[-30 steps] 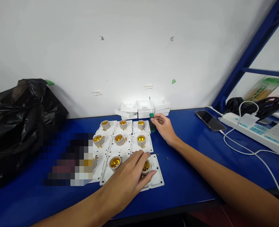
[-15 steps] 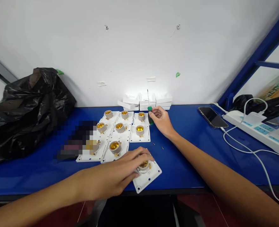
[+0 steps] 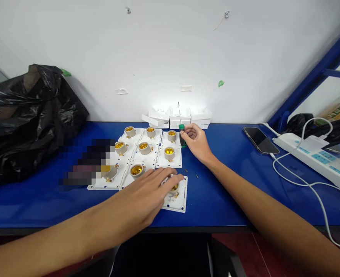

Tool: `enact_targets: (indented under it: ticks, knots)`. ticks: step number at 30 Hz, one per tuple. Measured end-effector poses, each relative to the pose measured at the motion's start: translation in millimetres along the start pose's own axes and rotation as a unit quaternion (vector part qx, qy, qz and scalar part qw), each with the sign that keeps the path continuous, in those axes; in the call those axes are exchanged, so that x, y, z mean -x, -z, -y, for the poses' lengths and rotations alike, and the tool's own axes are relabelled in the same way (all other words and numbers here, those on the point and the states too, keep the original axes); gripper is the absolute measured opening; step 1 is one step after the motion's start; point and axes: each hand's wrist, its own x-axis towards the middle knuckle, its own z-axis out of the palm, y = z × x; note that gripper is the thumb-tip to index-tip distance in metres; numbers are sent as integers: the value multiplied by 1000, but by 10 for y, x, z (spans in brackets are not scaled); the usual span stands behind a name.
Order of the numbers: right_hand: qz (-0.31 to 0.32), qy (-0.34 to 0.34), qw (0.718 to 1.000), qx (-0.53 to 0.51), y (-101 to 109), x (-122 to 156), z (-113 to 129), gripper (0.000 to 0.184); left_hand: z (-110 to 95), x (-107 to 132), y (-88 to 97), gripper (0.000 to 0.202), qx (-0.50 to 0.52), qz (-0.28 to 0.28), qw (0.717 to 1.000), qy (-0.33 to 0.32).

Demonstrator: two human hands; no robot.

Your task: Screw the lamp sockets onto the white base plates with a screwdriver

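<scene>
On the blue table [image 3: 224, 192] lies a grid of several white lamp-holder plates [image 3: 145, 154] with brass sockets. My left hand [image 3: 147, 196] rests palm down on the nearest plate [image 3: 179, 200], fingers curled round its socket. My right hand [image 3: 197, 141] reaches to the far side of the grid and grips a green-handled screwdriver [image 3: 181, 129], held upright with its shaft pointing up. Two small screws [image 3: 191, 173] lie on the table between my hands.
A black plastic bag [image 3: 28, 119] fills the left end of the table. White boxes [image 3: 181, 115] stand against the wall. A phone [image 3: 260, 140], a white power strip [image 3: 317, 157] and its cables [image 3: 302, 184] lie at the right, beside a blue frame post [image 3: 311, 77].
My left hand has slid the nearest plate back toward the grid and squared it up. My right hand stays on the upright screwdriver. The camera has tilted down slightly.
</scene>
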Motion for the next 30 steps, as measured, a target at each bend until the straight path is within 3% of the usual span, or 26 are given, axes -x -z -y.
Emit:
enact_targets:
  ticks: [2, 3, 7, 14, 21, 25, 30]
  knots:
    - [0, -1, 1000, -4, -7, 0, 4, 13, -86, 13, -148, 47, -44, -45, 997, 40]
    - [0, -2, 1000, -5, -9, 0, 6, 13, -117, 10, -219, 46, -66, -61, 995, 44]
    - [2, -5, 1000, -3, -6, -3, 26, 14, -129, -52, -375, 67, -95, -59, 993, 47]
    - [5, -4, 1000, 3, 2, 1, 59, 14, -82, -84, -290, 55, -55, -43, 997, 27]
    - [8, -4, 1000, 2, -12, -3, 41, 14, -282, -165, -467, 50, -126, -79, 987, 57]
    - [12, -2, 1000, 3, -5, -2, 41, 13, -327, -177, -431, 49, -69, -80, 994, 38]
    - [11, 1, 1000, 1, 6, -6, 23, 14, -187, 34, -312, 67, 34, -60, 998, -6]
